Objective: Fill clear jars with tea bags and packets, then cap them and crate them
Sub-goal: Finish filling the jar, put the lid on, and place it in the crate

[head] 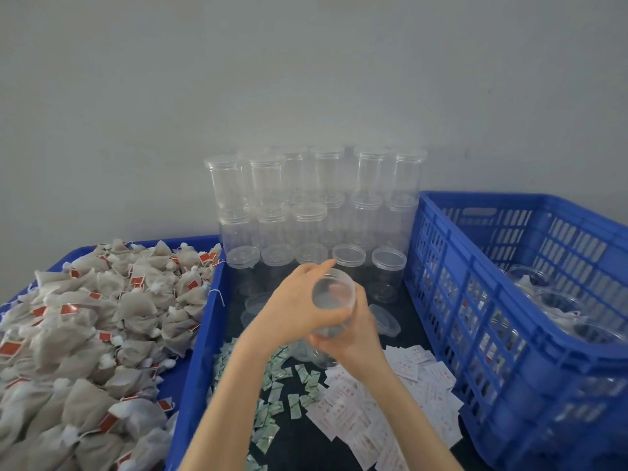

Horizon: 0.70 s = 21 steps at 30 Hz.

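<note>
Both my hands hold one clear empty jar (334, 294) above the dark table, its mouth tilted toward me. My left hand (299, 307) wraps its upper side with the thumb along the rim. My right hand (353, 338) grips the jar's lower part from underneath. A heap of grey tea bags (91, 334) with red tags fills the blue tray on the left. Small green packets (282, 399) and white packets (384, 406) lie scattered on the table below my hands. A blue crate (509, 300) on the right holds several filled jars (557, 300).
Capped empty clear jars (316, 202) stand stacked in rows against the grey wall. Loose clear lids (385, 319) lie on the table right of my hands. The blue tray's wall (200, 334) runs just left of my left forearm.
</note>
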Available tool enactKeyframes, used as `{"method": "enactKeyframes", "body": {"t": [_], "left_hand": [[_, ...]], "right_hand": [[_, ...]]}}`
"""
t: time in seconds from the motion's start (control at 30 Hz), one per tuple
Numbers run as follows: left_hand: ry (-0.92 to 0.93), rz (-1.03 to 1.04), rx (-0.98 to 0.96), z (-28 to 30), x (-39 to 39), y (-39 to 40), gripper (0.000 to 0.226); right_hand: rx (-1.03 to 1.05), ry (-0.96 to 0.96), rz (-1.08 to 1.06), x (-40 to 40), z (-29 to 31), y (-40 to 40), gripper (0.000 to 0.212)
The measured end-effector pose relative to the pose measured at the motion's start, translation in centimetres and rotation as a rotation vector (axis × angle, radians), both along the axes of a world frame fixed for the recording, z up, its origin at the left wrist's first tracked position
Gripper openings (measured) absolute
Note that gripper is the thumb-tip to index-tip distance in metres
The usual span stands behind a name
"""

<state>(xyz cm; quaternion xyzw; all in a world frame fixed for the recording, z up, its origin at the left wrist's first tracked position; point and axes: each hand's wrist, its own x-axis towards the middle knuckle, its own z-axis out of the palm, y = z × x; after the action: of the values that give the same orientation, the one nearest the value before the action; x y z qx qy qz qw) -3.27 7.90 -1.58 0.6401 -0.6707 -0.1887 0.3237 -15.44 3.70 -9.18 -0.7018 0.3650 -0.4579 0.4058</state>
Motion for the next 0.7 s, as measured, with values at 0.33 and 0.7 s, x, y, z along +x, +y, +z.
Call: {"method": "enactKeyframes", "body": {"t": [0.33, 0.7], "left_hand": [[0.202, 0.008, 0.139, -0.3, -0.4, 1.1, 0.088], [-0.036, 0.054, 0.046, -0.4, 1.3, 0.0, 0.088]], "right_hand": [[-0.046, -0.024, -0.225, 0.6, 0.0, -0.4, 0.086], [0.013, 0.104, -0.057, 1.0, -1.2, 0.6, 0.09]]}}
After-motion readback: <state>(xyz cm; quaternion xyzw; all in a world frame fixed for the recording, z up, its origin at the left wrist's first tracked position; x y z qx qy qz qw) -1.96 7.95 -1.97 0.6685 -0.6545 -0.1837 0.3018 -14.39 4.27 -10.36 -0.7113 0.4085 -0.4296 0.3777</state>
